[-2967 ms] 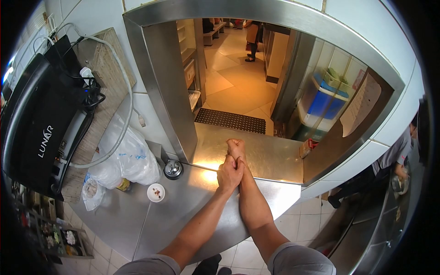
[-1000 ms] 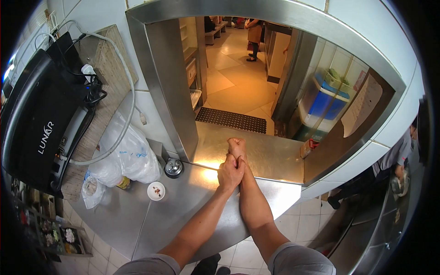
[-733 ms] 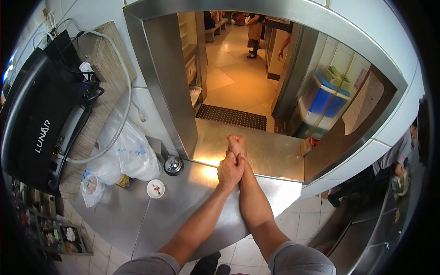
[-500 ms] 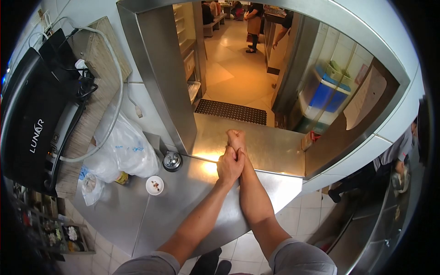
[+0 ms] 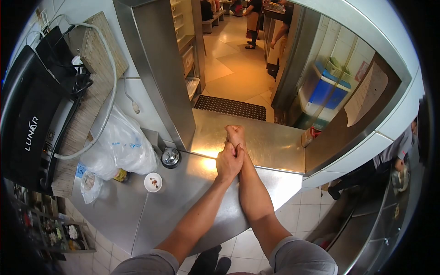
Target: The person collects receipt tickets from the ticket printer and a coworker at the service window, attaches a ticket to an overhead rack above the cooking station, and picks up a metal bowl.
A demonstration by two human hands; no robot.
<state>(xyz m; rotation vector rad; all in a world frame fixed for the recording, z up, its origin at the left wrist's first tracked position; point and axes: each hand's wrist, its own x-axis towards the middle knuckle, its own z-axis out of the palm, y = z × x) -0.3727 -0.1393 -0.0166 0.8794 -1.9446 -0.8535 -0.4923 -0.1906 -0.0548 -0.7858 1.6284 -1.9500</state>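
Note:
Both forearms stretch out over the steel counter (image 5: 183, 206). My left hand (image 5: 229, 161) is closed around my right wrist, its thumb lying across the top. My right hand (image 5: 235, 133) rests just beyond that grip, above the steel ledge (image 5: 275, 144) of the opening, with its fingers curled into a loose fist. I see nothing in that fist, though its underside is hidden. To the left of my hands stand a silver call bell (image 5: 171, 157) and a small white cup (image 5: 153, 182) with some brown bits in it.
Clear plastic bags (image 5: 133, 144) sit left of the bell, below a black LUNAR machine (image 5: 32, 123) with cables. A paper sheet (image 5: 366, 94) hangs right of the opening. Beyond it are a perforated mat (image 5: 231, 107) and people. A co-worker (image 5: 382, 160) stands at far right.
My hands keep the same hold. The view has shifted slightly, and a person beyond the opening has moved a little.

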